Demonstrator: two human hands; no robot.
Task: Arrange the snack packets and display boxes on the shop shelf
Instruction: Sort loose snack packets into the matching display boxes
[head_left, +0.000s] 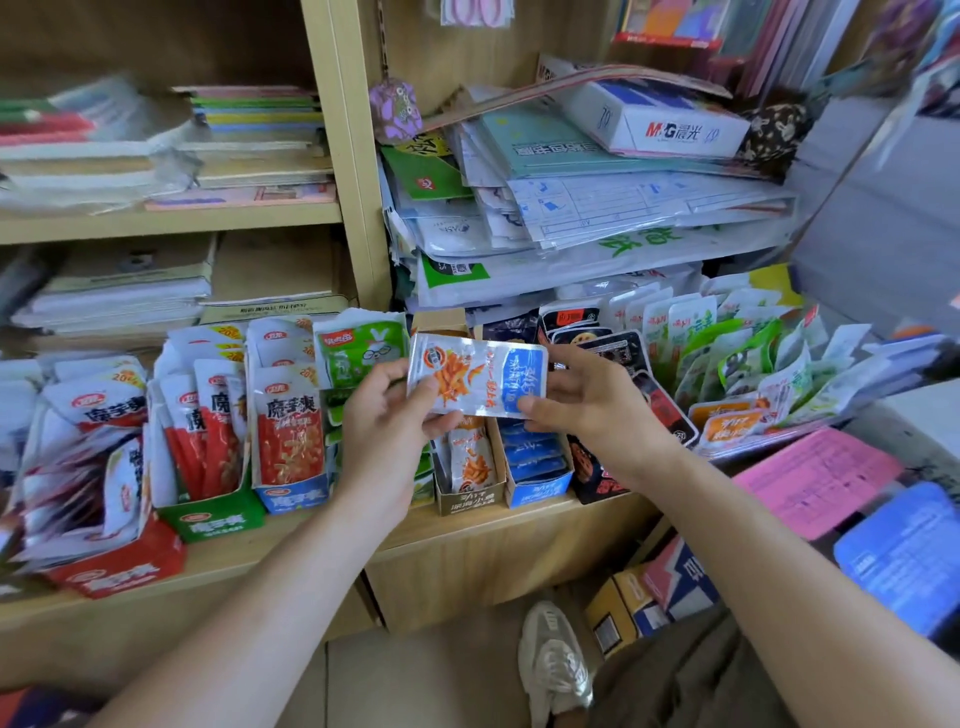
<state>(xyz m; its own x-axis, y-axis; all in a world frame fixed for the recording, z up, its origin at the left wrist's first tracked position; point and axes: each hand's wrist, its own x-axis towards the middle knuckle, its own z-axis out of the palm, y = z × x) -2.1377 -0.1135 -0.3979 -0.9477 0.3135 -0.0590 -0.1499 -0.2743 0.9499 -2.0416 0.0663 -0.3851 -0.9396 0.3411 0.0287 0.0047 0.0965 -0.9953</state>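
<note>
Packet (478, 371): judged light, limp, slick foil; hold by the edges. Left hand (382, 421) pinches the 9 o'clock edge, right hand (587, 410) the 3 o'clock edge.

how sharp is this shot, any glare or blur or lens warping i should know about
Head view: sharpest at the centre, where the left hand and right hand hold the silver foil snack packet printed orange and blue; its shiny top edge shows mild glare. Head view corners smear, worst at the colourful stationery top right, and the wide lens bends the light wooden shelf upright.
</note>
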